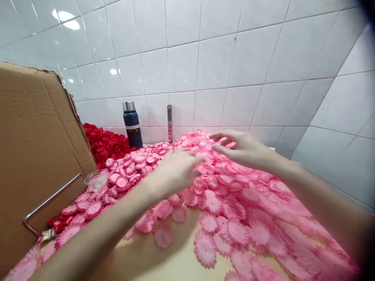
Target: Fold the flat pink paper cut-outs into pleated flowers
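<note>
A big heap of pink, round flower petal pieces [212, 203] with serrated edges covers much of the table. Over the middle of the heap is my left hand [177, 169], back side up, slightly blurred, its fingers pointing right with a gap between them and the thumb. Farther back and to the right, my right hand [234, 144] hovers above or just touches the pile, fingers bent loosely and apart. I see nothing held in either hand. Some petal pieces lie singly or in nested stacks around both hands.
A cardboard box [38, 128] stands at left, near a metal wire frame [54, 199], a clear plastic cup [96, 179] and a red wrapper [60, 222]. Behind are red petals [107, 144], a blue bottle [133, 127] and an upright metal strip [170, 123] against the tiled wall [181, 70].
</note>
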The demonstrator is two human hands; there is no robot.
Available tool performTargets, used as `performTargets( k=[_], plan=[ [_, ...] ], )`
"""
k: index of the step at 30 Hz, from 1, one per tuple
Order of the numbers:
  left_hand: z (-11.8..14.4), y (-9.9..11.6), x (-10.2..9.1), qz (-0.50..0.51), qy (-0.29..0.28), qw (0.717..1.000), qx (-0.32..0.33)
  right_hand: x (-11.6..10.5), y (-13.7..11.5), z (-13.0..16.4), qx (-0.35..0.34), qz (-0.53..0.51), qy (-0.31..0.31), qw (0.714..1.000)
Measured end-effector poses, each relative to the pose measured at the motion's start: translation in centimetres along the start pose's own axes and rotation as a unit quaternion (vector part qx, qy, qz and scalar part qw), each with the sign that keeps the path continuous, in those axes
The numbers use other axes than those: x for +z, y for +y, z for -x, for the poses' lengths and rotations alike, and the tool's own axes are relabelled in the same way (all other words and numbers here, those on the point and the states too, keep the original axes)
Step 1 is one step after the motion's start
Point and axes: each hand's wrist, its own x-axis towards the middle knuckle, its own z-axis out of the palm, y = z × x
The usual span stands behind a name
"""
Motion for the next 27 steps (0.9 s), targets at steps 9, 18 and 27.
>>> performTargets(
  k=[9, 18, 27],
  plan=[
    [-1.4, -5.9, -9.0, -0.131, -0.056, 0.964, -0.225, 8.1, -5.4, -3.4, -0.133, 0.094, -0.338, 0.927],
    [0.6, -8.5, -11.5, -0.139, -0.162, 0.939, -0.270, 5.7, -0.5, -7.8, -0.030, 0.163, -0.150, 0.975],
    [-0.8, -12.5, -5.1, -0.105, -0.193, 0.956, -0.196, 7.1, -3.2, -6.1, -0.163, 0.026, -0.257, 0.952]
  ],
)
